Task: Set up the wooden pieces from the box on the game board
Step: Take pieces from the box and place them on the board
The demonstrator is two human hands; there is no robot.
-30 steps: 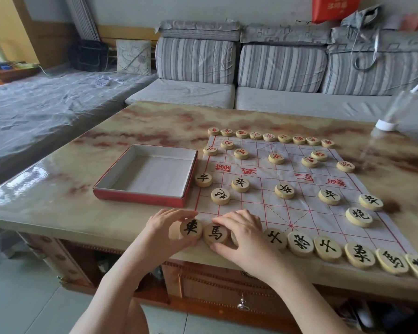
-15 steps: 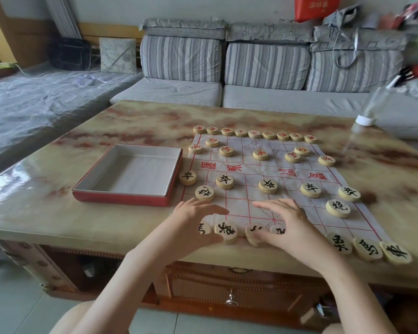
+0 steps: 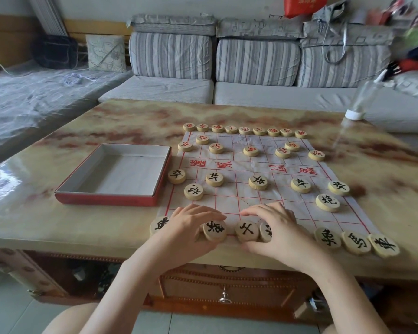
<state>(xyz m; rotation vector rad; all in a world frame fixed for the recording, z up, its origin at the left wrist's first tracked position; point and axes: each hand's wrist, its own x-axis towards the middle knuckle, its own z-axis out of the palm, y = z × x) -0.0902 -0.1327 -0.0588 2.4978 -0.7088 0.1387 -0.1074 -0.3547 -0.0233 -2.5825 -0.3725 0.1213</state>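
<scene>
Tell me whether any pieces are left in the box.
No. The box shows only its bare white floor; the pieces sit on the board.

Both hands rest on the near row of black-lettered wooden pieces [image 3: 214, 230]: the left hand [image 3: 188, 227] and right hand [image 3: 279, 229] curl over them. The empty red box [image 3: 111, 200] sits left of the game board [image 3: 239, 198] on the worktop [image 3: 70, 227].

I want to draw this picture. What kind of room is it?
Probably a living room at home: a striped grey sofa stands behind a marble-look coffee table, where a game board is laid out.
</scene>
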